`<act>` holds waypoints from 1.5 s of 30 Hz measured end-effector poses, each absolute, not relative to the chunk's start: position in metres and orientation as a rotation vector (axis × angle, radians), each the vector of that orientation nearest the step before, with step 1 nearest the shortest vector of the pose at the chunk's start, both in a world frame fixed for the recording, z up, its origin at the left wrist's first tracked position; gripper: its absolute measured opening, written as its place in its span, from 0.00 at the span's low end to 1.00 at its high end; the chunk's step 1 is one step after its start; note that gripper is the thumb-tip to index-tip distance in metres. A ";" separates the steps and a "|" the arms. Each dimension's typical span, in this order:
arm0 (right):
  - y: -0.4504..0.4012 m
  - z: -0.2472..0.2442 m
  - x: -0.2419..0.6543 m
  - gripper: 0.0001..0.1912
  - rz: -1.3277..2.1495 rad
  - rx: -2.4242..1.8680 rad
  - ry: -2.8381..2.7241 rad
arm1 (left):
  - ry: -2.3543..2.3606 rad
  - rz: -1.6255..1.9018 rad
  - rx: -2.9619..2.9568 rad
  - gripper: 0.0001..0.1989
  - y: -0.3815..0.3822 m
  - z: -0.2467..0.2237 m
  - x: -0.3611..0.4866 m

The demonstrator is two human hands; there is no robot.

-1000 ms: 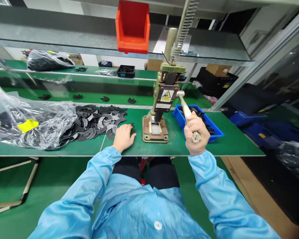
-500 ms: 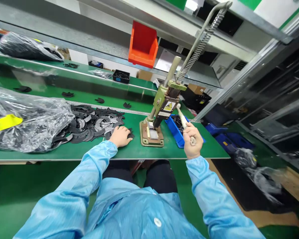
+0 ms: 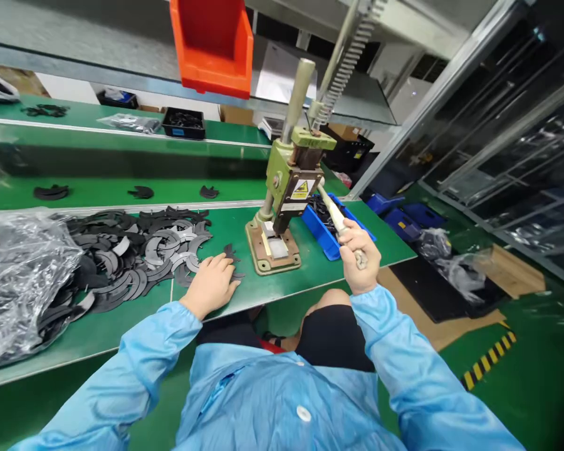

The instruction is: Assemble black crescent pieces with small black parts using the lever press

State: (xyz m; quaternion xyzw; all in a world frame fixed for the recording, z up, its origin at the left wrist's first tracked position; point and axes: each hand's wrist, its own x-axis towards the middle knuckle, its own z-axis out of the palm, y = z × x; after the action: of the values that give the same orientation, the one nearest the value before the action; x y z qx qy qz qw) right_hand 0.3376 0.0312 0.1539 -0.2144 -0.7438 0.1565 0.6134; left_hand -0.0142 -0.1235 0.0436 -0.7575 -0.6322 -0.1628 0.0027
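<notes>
My right hand is wrapped around the pale lever handle of a green hand press. That press stands on the green bench, its ram low over a small light block on the base. My left hand lies palm down on the bench, fingers stretched out, at the right edge of a heap of dark curved flat pieces. One small dark piece shows just past its fingertips. What lies under the palm is hidden.
A clear plastic bag covers the heap's left side. Behind the press's lever sits a blue bin of dark parts. An orange bin hangs above, and a black tray stands on the back ledge. Several dark pieces lie along the strip behind.
The camera view has shifted, so the bench appears nearer and turned. My right hand keeps its hold on the lever handle, and my left hand stays at the heap's edge.
</notes>
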 end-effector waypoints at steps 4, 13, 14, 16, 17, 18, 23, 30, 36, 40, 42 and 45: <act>0.028 0.150 0.336 0.13 0.376 -0.518 -1.682 | -1.991 -0.565 -2.425 0.24 -0.153 0.041 0.005; 0.035 0.148 0.327 0.10 0.356 -0.363 -1.652 | -2.173 -0.873 -2.377 0.22 -0.203 0.017 0.046; 0.037 0.147 0.327 0.10 0.362 -0.328 -1.659 | -2.206 -0.927 -2.339 0.21 -0.204 0.019 0.050; 0.041 0.146 0.327 0.08 0.370 -0.256 -1.671 | -2.291 -1.038 -2.233 0.19 -0.202 0.027 0.058; 0.043 0.145 0.328 0.08 0.376 -0.229 -1.677 | -2.348 -1.101 -2.166 0.18 -0.198 0.033 0.061; 0.045 0.144 0.328 0.07 0.383 -0.210 -1.682 | -2.416 -1.175 -2.093 0.17 -0.192 0.040 0.064; 0.048 0.140 0.329 0.09 0.416 -0.146 -1.683 | -2.716 -1.881 -1.761 0.20 -0.127 0.076 0.072; 0.050 0.142 0.330 0.09 0.408 -0.083 -1.691 | -2.974 -2.331 -1.475 0.24 -0.021 0.093 0.069; 0.053 0.146 0.336 0.07 0.377 -0.064 -1.747 | -3.227 -2.220 -1.409 0.20 0.010 0.087 0.065; 0.055 0.144 0.336 0.08 0.391 -0.035 -1.748 | -3.286 -2.089 -1.398 0.20 0.016 0.088 0.065; 0.055 0.143 0.336 0.08 0.406 -0.034 -1.742 | -3.317 -2.013 -1.378 0.21 0.020 0.089 0.066; 0.055 0.142 0.335 0.08 0.405 -0.040 -1.738 | -3.378 -1.917 -1.383 0.21 0.027 0.090 0.066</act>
State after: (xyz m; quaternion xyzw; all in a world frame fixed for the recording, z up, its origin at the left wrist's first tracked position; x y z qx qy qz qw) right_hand 0.3347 0.0548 0.1420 -0.0176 -0.7582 0.1768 0.6274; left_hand 0.0658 0.0270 0.0904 -0.2958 -0.7227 -0.4101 -0.4711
